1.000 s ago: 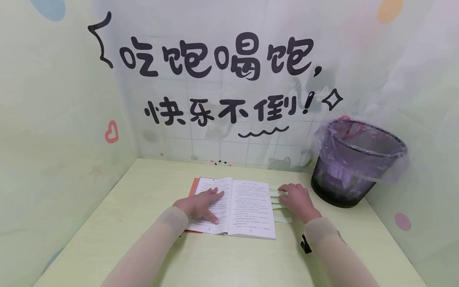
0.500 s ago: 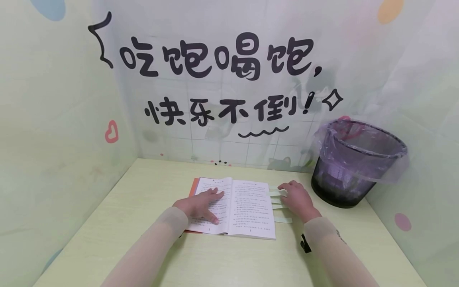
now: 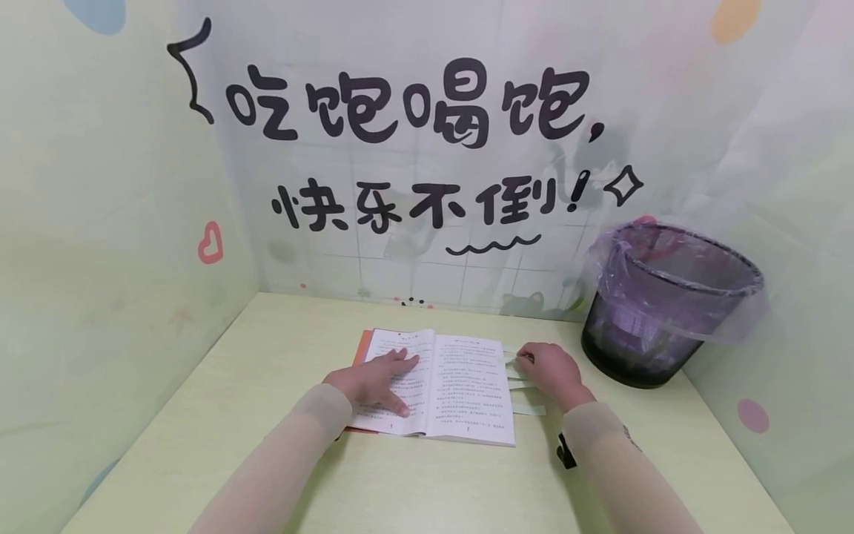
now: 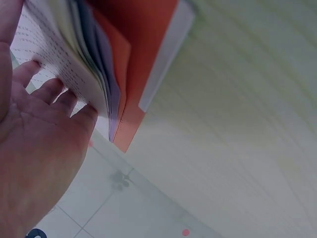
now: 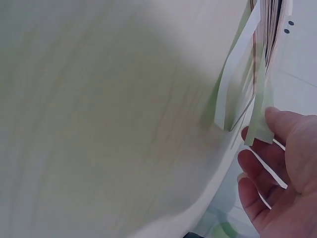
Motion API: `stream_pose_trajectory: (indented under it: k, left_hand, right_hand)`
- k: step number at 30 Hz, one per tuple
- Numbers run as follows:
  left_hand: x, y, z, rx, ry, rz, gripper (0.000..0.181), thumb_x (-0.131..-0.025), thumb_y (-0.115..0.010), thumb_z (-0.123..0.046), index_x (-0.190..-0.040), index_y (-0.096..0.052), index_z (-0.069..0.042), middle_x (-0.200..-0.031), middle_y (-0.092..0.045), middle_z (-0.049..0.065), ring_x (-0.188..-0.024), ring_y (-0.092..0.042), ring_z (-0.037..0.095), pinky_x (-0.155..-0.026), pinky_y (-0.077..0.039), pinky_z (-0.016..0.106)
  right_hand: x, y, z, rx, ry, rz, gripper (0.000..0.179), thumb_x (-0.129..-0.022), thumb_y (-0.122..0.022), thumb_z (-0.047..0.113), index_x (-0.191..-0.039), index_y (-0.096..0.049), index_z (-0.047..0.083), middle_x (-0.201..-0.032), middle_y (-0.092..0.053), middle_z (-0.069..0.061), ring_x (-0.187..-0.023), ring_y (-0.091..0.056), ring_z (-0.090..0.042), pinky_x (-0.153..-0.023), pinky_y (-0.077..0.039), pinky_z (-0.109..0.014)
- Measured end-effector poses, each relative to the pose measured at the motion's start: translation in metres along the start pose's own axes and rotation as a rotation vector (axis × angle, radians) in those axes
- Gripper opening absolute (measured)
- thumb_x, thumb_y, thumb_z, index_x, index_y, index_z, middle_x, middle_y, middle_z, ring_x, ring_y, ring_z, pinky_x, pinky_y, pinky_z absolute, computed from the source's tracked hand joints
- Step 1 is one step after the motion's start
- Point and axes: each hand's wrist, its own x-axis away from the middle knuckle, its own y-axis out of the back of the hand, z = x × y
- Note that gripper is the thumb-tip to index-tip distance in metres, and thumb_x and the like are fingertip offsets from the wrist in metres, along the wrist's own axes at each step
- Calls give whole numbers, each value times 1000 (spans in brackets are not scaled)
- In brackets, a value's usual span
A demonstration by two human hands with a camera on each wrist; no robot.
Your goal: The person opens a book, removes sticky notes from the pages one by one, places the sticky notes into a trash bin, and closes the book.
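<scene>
An open book [image 3: 470, 389] with printed pages and an orange cover [image 4: 143, 54] lies on the table. Across its left page my left hand [image 3: 376, 382] rests with fingers spread. Several pale green paper strips [image 3: 527, 409] stick out from the book's right edge. Beside that edge, my right hand [image 3: 554, 374] pinches one pale green strip [image 5: 261, 116] between thumb and forefinger, as the right wrist view shows. Another strip [image 5: 228, 89] hangs free of the fingers there. The other fingers of the right hand are loosely bent.
A dark mesh waste bin [image 3: 640, 326] with a purple plastic liner [image 3: 694, 311] stands at the back right. Behind the pale wooden table [image 3: 427, 489] rises a printed wall sheet [image 3: 414, 274] with large black characters, and similar sheets flank both sides.
My right hand's fingers have drawn together and now pinch a strip at the book's edge. The left hand stays on the page. The head view has shifted slightly.
</scene>
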Motion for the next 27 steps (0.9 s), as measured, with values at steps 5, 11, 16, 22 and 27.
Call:
stream_pose_trajectory:
  k: [5,11,16,22,27]
  left_hand:
    - [0,-1,-1,4,4,-2,112,-81,-97,-44,-173,-34,-36,-187,-17,0,-174,-12,32,-135,-19,71]
    - [-1,-1,-1,5,-5,3,113,-81,-97,-44,-174,-34,-35,-187,-17,0,-174,-12,33,-135,-19,70]
    - [-1,-1,-2,3,-11,3,113,-81,-96,-43,-174,-33,-34,-187,-17,1,-174,-11,33,-136,-18,69]
    - [1,1,-3,12,-12,2,113,-80,-96,-42,-174,-33,-34,-187,-16,1,-174,-11,33,-137,-17,68]
    - [2,1,-3,19,-2,1,113,-80,-97,-43,-174,-34,-35,-187,-16,0,-174,-11,34,-136,-17,69]
  right_hand:
    - [1,1,0,-26,-34,16,21,-109,-64,24,-112,-81,11,-114,-82,-9,-104,-76,-30,-96,-60,-54]
    - [2,2,1,-56,-43,23,23,-110,-63,24,-110,-81,8,-112,-82,-11,-101,-76,-30,-96,-60,-55]
    - [2,2,1,-58,-54,31,24,-111,-63,23,-109,-80,7,-111,-82,-12,-101,-75,-31,-96,-60,-55]
    - [0,4,-2,-70,-73,26,25,-111,-60,21,-111,-79,4,-113,-81,-15,-101,-75,-32,-97,-60,-56]
    - [-2,5,-7,-116,-88,0,27,-111,-57,20,-117,-77,1,-115,-79,-17,-102,-72,-32,-100,-58,-56]
